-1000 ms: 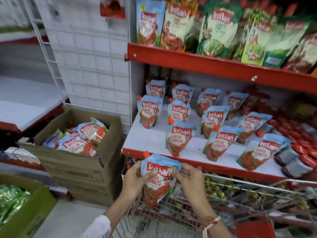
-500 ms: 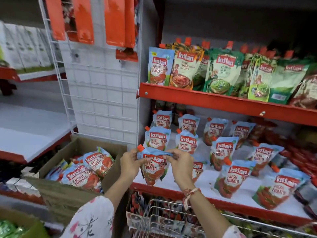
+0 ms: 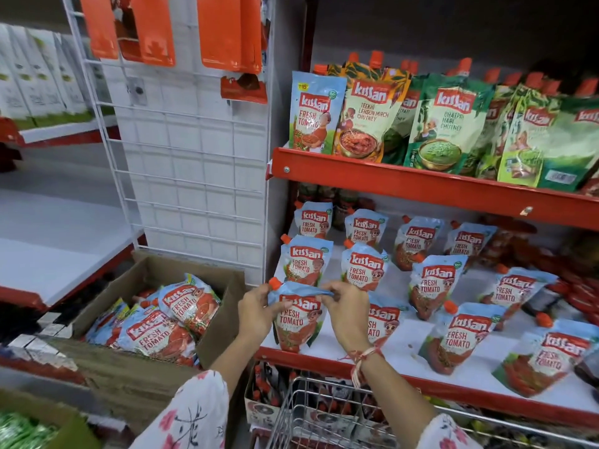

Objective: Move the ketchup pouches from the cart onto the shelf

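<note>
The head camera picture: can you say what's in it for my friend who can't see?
Two hands, the left hand and the right hand, hold a ketchup pouch by its top corners at the front of a white shelf lined with matching pouches. A cardboard box of more pouches sits to the left, and a wire cart is below.

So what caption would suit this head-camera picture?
Both hands, left and right, hold a ketchup pouch by its top at the shelf front, above the cart.
</note>
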